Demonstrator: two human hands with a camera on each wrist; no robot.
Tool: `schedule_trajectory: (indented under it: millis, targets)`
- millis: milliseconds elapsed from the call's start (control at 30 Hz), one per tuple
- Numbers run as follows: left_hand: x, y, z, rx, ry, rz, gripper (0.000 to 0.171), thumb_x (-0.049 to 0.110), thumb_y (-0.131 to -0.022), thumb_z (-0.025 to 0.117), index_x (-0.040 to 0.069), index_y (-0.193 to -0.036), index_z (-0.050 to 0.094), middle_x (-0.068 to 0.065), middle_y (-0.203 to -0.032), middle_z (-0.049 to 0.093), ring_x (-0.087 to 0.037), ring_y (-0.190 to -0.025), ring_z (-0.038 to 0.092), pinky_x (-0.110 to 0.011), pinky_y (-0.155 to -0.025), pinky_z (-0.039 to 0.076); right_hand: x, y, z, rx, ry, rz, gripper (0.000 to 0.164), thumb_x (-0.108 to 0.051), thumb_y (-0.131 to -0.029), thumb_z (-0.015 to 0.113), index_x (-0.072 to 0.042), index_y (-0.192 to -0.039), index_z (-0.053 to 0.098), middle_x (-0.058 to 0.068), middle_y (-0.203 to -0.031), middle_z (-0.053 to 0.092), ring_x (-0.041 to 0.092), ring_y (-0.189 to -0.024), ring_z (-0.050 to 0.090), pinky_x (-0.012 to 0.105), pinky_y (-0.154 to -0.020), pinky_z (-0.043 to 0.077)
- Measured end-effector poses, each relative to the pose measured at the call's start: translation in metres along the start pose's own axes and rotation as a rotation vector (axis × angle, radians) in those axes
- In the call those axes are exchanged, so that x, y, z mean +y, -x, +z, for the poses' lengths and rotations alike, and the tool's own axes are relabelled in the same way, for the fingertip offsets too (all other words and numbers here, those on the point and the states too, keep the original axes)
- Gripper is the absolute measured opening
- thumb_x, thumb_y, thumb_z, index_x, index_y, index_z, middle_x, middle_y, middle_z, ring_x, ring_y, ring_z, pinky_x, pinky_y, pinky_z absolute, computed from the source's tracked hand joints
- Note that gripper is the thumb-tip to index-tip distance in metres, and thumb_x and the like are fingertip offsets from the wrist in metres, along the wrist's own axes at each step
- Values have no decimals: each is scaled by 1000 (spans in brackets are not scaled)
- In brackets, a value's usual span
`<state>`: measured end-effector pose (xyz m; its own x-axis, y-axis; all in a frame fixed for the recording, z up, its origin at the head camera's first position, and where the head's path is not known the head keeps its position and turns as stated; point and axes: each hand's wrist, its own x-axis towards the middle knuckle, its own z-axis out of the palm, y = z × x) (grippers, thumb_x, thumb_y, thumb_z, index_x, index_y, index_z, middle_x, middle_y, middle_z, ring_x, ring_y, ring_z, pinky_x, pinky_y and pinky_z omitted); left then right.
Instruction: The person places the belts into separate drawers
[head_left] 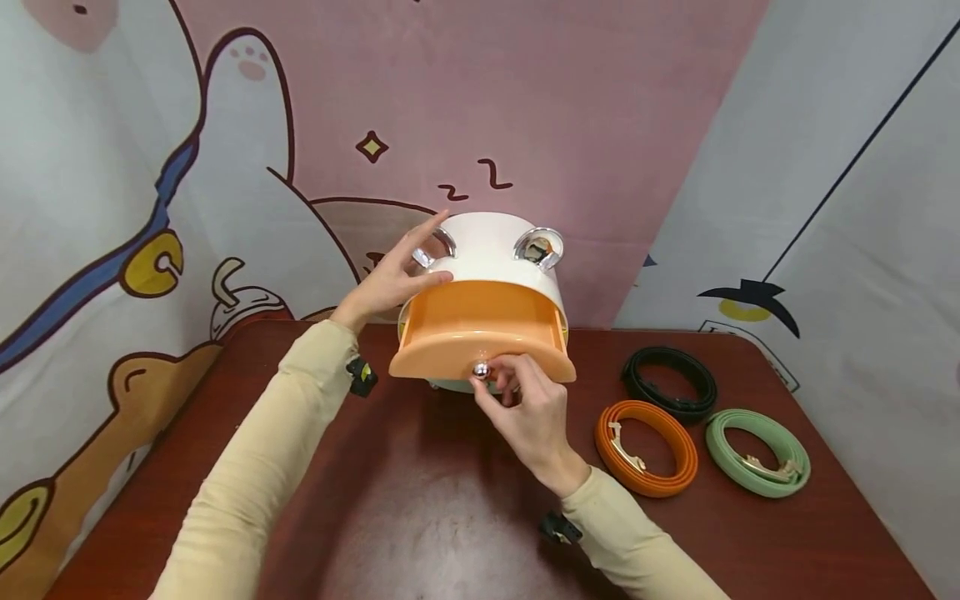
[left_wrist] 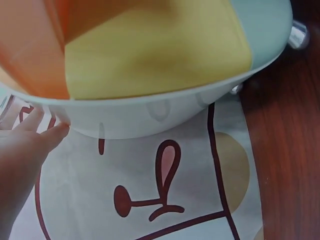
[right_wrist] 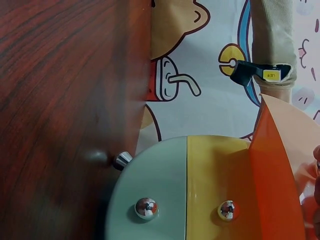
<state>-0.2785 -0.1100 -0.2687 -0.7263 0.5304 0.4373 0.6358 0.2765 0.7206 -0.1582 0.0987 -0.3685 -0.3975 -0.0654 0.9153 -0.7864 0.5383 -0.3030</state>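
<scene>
A white cabinet (head_left: 491, 242) with silver ring-shaped ears and colored drawers stands on the table. Its top orange drawer (head_left: 480, 354) is pulled partway out. My left hand (head_left: 390, 279) rests against the cabinet's upper left beside the left ear (head_left: 442, 246), thumb and fingers extended. At the drawer front, my right hand (head_left: 528, 408) pinches the round silver knob (head_left: 481, 370) between thumb and fingers. Below the orange drawer, the right wrist view shows the yellow drawer (right_wrist: 215, 175) and green drawer (right_wrist: 160, 175) closed, each with a silver knob. The orange drawer's inner floor is hidden.
Three coiled belts lie on the table to the right: black (head_left: 641, 392), orange (head_left: 682, 454) and green (head_left: 720, 442). Behind the brown table (head_left: 420, 517) hangs a cartoon-printed cloth (head_left: 600, 125). The cabinet has small silver feet (right_wrist: 122, 160).
</scene>
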Motion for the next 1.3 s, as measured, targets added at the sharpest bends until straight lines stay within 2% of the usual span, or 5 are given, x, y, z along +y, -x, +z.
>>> schedule_trajectory:
  millis: [133, 500, 700, 1100, 1300]
  targets:
    - [-3, 1, 1, -2, 40, -29, 71, 8, -92, 65, 13, -152, 28, -15, -136, 40, -20, -60, 39, -27, -61, 38, 0, 1, 1, 3, -2, 4, 28, -3, -70, 82, -2, -90, 63, 1, -67, 55, 8, -48, 50, 19, -43, 41]
    - [-10, 1, 2, 0, 79, -41, 66, 8, -92, 66, 12, -149, 32, -25, -125, 44, -30, -67, 40, -27, -62, 36, 2, 4, 2, 0, -38, 14, 25, -10, -75, 80, -1, -90, 62, -1, -62, 53, 8, -48, 49, 19, -43, 40]
    - [-39, -6, 2, 0, 49, -52, 69, 15, -92, 68, 21, -150, 32, -3, -137, 42, -30, -68, 41, -30, -63, 37, -2, 5, 1, 11, -18, -28, 23, -17, -79, 77, -1, -89, 63, -1, -59, 52, 7, -48, 48, 21, -43, 40]
    - [-35, -11, 2, 2, 62, -60, 68, 17, -91, 69, 23, -149, 33, 1, -139, 40, -28, -73, 41, -31, -67, 37, -13, 8, -9, 17, 45, -134, 24, -27, -88, 68, -3, -86, 64, -5, -57, 51, 3, -45, 46, 19, -42, 38]
    - [-14, -4, 0, -7, 61, -65, 67, 9, -92, 67, 11, -148, 31, -12, -135, 41, -28, -81, 42, -32, -70, 36, -16, 13, -11, 5, 37, -175, 23, -25, -88, 68, -3, -86, 65, -7, -55, 49, 2, -44, 45, 18, -41, 37]
